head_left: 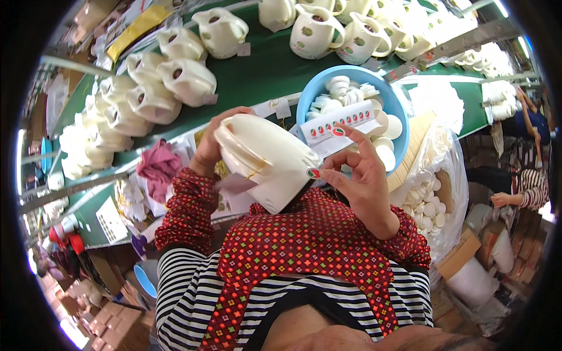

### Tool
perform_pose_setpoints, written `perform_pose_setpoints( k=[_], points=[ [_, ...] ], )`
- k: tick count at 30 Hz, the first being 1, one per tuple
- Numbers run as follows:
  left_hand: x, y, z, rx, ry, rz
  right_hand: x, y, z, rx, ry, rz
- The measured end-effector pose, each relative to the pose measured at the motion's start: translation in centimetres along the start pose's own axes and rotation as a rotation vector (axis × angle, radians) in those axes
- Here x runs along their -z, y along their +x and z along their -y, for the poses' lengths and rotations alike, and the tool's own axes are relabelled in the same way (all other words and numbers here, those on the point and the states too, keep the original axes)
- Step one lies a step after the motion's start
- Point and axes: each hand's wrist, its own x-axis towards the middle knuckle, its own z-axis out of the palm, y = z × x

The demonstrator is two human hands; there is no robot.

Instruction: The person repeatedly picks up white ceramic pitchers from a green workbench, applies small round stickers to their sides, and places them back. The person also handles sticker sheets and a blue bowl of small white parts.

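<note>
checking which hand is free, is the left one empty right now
No, the left hand grasps the cream pitcher, with its fingers reaching along the pitcher's far side.

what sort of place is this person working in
Probably a factory or packing workshop: rows of matching cream pitchers stand on a long green work surface, a blue basin is heaped with pale round pieces, and brown cartons are stacked at the lower left.
</note>
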Motion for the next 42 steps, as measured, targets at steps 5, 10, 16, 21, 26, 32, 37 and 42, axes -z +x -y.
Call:
perform_pose_setpoints(
  k=[5, 10, 16, 21, 26, 32, 37, 42],
  points=[
    [-2.3, -4.9, 0.9, -0.066, -0.078, -0.118, -1.0, -0.8, -1.0, -0.087, -0.152, 0.087],
    [-3.5, -8.7, -1.6, -0.095, 0.133, -0.26, -2.3, -1.4, -1.5, -0.186, -0.158, 0.137],
    [-6.4, -12.2, -3.9, -0.108, 0.164, -0.461, -3.2, -1.2, -2.5, -0.149, -0.2, 0.102],
    [-6.8, -14.0, -3.7, -0.099, 0.293, -0.544, -3.7, -0.9, -2.2, -0.165, -0.233, 0.136],
    [-8.0, -14.4, -4.9, -0.105, 0.317, -0.612, -4.0, -0.5, -2.2, -0.14, -0.299, 0.12],
    [-8.6, -14.9, -5.0, -0.165, 0.304, -0.591, -3.9, 0.1, -2.7, -0.051, -0.398, 0.115],
    [-9.0, -14.8, -5.2, -0.19, 0.29, -0.597, -2.6, 1.3, -3.0, 0.022, -0.687, 0.027],
    [-9.0, -13.7, -5.4, -0.135, 0.289, -0.677, -1.4, 2.7, -6.0, -0.19, -0.203, 0.037]
  ],
)
